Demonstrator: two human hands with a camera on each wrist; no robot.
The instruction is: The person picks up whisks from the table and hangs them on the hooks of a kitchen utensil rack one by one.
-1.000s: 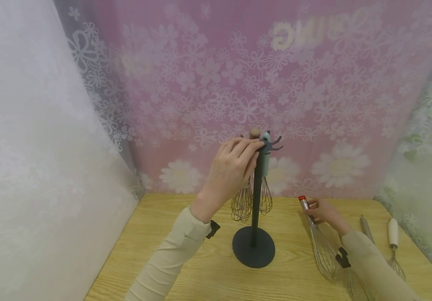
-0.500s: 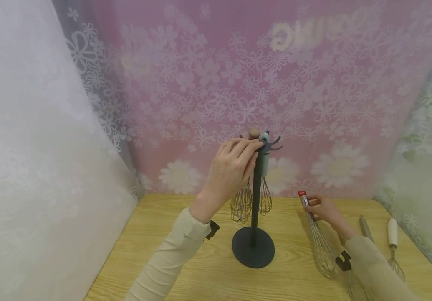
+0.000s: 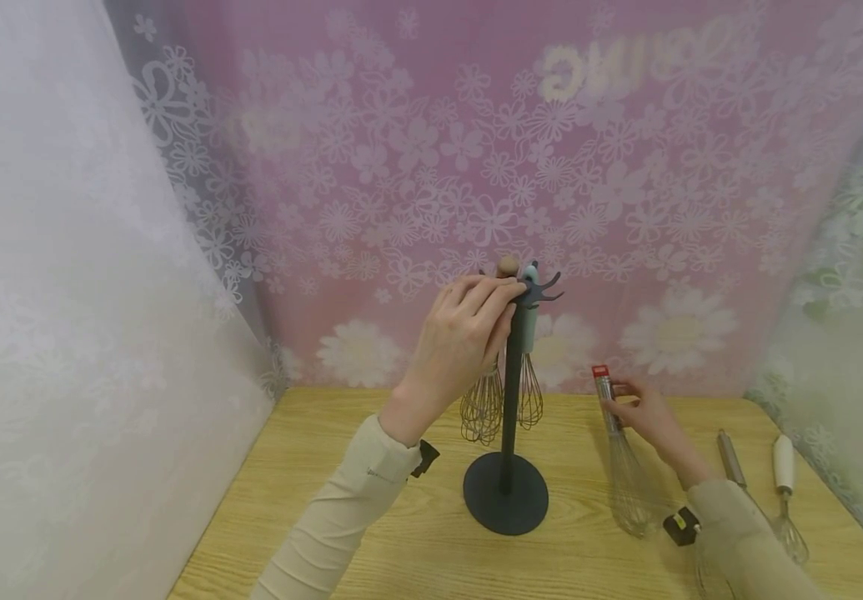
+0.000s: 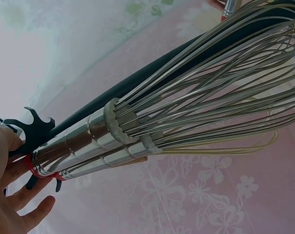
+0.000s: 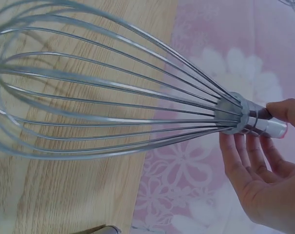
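Note:
My left hand [image 3: 461, 329] grips the top of a dark whisk stand [image 3: 509, 400], at the hooks. In the left wrist view, two steel whisks with red ends, the nearer whisk [image 4: 76, 141] and the farther whisk [image 4: 113, 160], hang beside the pole, close to those fingers. A mint-handled whisk [image 3: 529, 332] hangs at the back of the stand, near a brown rounded knob [image 3: 507, 266]. To the right, my right hand [image 3: 649, 419] pinches the steel handle of a large red-ended whisk [image 3: 604, 395], thumb on one side and fingers opposite. Its wires point down, slightly blurred.
On the wooden table [image 3: 311, 500], a grey-handled tool [image 3: 731, 458] and a white-handled whisk [image 3: 784, 463] lie at the right. Some wires beside the right sleeve are partly hidden. The round base [image 3: 506, 508] stands mid-table. A pink floral curtain [image 3: 431, 167] rises behind.
My right hand has raised the large whisk's red end and brought the whisk more upright, its wire end moving left and up. The left hand and the stand have stayed put.

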